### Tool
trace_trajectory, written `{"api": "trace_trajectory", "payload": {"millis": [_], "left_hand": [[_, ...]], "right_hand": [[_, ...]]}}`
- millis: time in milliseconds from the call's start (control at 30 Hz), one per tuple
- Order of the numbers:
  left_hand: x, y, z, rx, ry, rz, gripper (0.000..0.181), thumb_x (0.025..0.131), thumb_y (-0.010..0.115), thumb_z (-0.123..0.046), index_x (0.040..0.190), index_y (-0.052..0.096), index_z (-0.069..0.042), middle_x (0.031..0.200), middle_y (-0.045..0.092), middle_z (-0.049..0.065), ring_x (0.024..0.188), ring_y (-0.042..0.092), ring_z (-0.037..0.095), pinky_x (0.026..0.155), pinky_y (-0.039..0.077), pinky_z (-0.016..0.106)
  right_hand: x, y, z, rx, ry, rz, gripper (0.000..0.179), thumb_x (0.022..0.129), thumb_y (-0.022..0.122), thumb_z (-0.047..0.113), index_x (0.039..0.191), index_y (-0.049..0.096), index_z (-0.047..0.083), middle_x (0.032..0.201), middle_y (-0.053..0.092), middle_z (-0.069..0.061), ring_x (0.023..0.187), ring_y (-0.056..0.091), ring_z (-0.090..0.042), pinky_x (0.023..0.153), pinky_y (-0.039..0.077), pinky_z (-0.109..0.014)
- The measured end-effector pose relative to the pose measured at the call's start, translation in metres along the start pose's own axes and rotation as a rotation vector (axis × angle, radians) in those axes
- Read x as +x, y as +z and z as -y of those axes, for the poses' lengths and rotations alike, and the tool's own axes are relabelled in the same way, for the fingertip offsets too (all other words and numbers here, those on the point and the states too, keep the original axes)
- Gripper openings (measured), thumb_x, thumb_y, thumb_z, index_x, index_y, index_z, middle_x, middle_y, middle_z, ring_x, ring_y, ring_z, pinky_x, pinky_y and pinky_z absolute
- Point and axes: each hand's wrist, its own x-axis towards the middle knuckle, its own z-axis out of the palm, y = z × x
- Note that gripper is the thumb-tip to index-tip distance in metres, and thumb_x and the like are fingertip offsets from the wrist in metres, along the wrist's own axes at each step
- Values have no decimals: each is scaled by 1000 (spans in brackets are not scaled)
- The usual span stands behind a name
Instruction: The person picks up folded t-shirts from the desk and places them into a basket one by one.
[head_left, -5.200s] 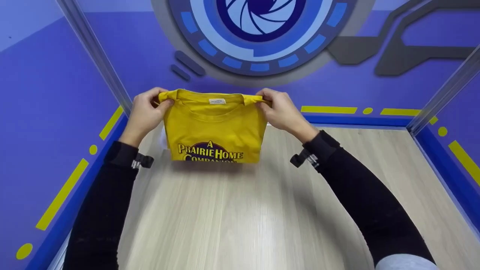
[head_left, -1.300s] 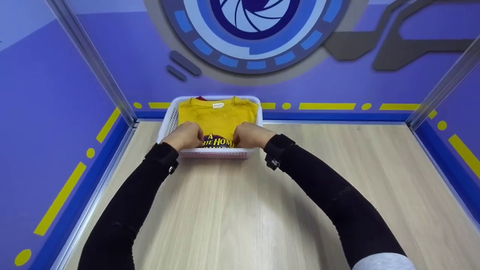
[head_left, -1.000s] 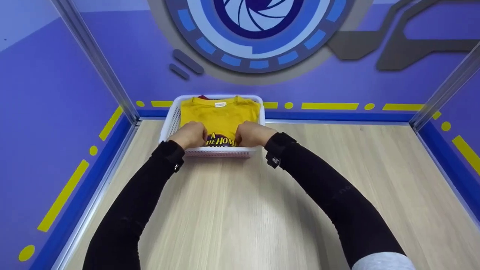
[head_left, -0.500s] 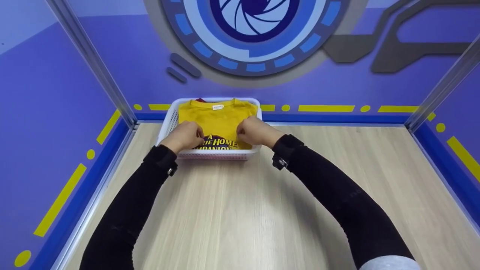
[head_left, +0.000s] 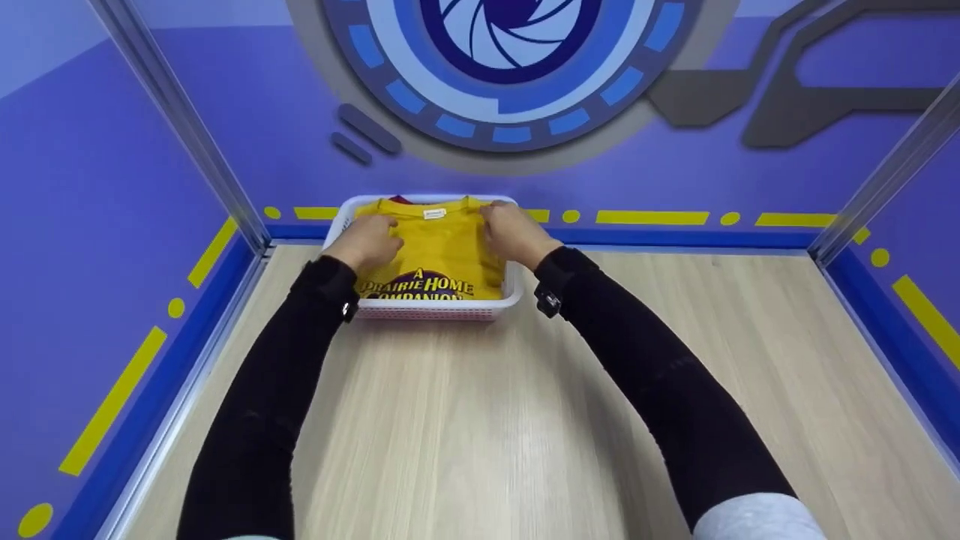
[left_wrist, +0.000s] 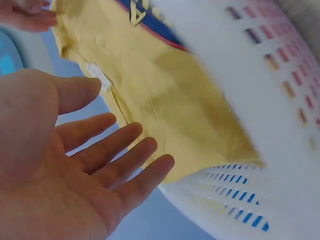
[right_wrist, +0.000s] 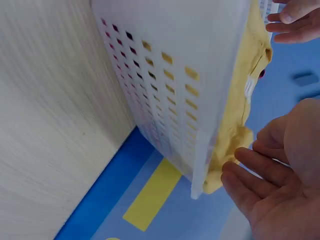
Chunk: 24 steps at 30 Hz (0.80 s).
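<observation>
A folded yellow T-shirt (head_left: 442, 251) with dark lettering lies in a white perforated basket (head_left: 431, 304), its collar and label toward the back wall. My left hand (head_left: 371, 241) is over the shirt's left shoulder; in the left wrist view its fingers (left_wrist: 131, 137) are spread and hold nothing. My right hand (head_left: 517, 234) is at the right shoulder. In the right wrist view its loosely bent fingertips (right_wrist: 231, 175) lie right at the shirt's edge, without a grip. Dark red cloth (head_left: 400, 200) peeks out behind the collar; the rest of it is hidden.
The basket stands on a light wooden tabletop (head_left: 465, 420), close to the blue back wall (head_left: 645, 180). A blue side wall (head_left: 90, 225) with a metal corner post rises at the left, another at the right. Black sleeves and wrist cameras cover both forearms.
Earlier both hands held the shirt up by its shoulders; it now lies in the basket. Over the last half second both hands have moved from the shirt's front toward its collar.
</observation>
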Motion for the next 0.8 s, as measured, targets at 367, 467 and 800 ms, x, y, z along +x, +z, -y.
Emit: {"api": "trace_trajectory", "payload": {"millis": [367,467,800], "left_hand": [[82,24,45,50,-38,59,50,111,45,-29,149,60,-1,153,60,27,123,60,39,113,52,52],[50,16,20,25,-56,61,41,109,44,-21,134,66,3,140,63,26,116,62,40,103,54,51],[-12,15,-37,102,88,-155,49,114,54,-31,157,61,-6,161,62,17,144,61,39,122,49,56]], "right_hand": [[15,16,-3,-61,98,102,35,110,51,9,138,66,-4,131,73,-27,119,71,-39,115,57,-48],[15,15,1,-87,110,138,32,106,54,9,130,71,-4,124,75,-24,107,69,-35,108,59,-46],[-26,-13,-7,21,89,-127,30,111,51,15,103,78,3,96,76,-16,84,66,-29,82,58,-44]]}}
